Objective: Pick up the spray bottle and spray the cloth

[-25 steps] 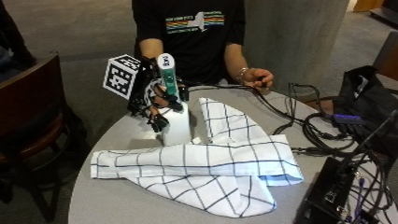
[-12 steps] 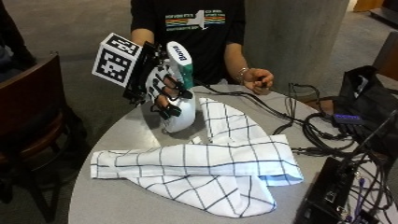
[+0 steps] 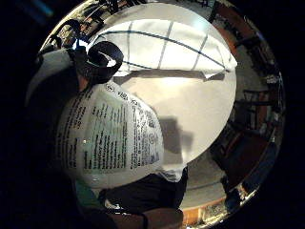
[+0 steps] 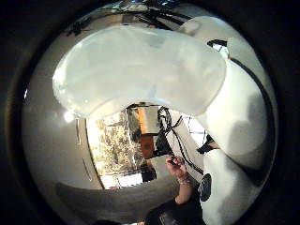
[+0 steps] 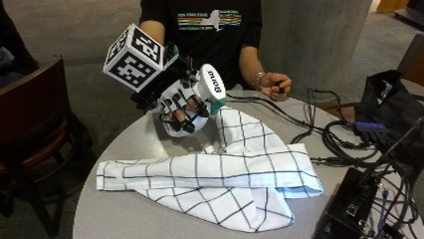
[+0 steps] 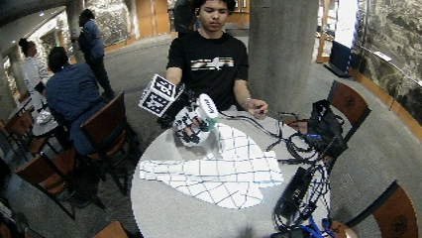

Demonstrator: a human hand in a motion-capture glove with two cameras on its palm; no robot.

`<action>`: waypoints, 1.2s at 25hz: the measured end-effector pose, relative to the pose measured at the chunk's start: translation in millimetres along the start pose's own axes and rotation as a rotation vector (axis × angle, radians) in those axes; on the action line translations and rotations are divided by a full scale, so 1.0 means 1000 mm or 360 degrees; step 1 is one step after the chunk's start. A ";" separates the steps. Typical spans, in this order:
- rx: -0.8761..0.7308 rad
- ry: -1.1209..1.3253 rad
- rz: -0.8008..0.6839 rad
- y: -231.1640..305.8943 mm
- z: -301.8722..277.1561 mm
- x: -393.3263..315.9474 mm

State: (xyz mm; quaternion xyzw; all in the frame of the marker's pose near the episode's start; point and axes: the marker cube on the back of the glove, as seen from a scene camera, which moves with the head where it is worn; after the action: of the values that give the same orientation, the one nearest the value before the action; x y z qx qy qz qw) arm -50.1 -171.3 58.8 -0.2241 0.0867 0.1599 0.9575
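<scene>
A white spray bottle (image 5: pixel 205 94) with a green neck is lifted off the round table (image 5: pixel 132 149) and tilted, its head leaning toward the cloth. My gloved right hand (image 5: pixel 179 102) grips the bottle's body, fingers curled round it. The white checked cloth (image 5: pixel 218 179) lies spread across the middle of the table, just below and beside the bottle. The bottle's printed label (image 3: pixel 112 138) fills much of the little finger side palm view, with the cloth (image 3: pixel 162 47) beyond it. In the thumb side palm view the bottle's pale body (image 4: pixel 140 70) is close to the palm.
The person's bare left hand (image 5: pixel 275 84) rests at the table's far edge. Black cables (image 5: pixel 331 139) and black boxes (image 5: pixel 354 209) crowd the right side, with a black bag (image 5: pixel 391 107) behind. A wooden chair (image 5: pixel 33 129) stands to the left.
The bottle stood upright on the table; my hand has since lifted it and tipped it over toward the cloth. The cloth has not moved.
</scene>
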 end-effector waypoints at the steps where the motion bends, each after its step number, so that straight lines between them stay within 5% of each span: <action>1: -0.0013 0.0018 0.0008 -0.001 0.000 -0.001; 30: -0.0131 0.0053 0.0056 -0.003 0.010 0.000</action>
State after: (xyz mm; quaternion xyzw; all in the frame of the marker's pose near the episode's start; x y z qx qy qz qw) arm -48.4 -169.8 69.1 -0.2644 0.0998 0.1764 0.9429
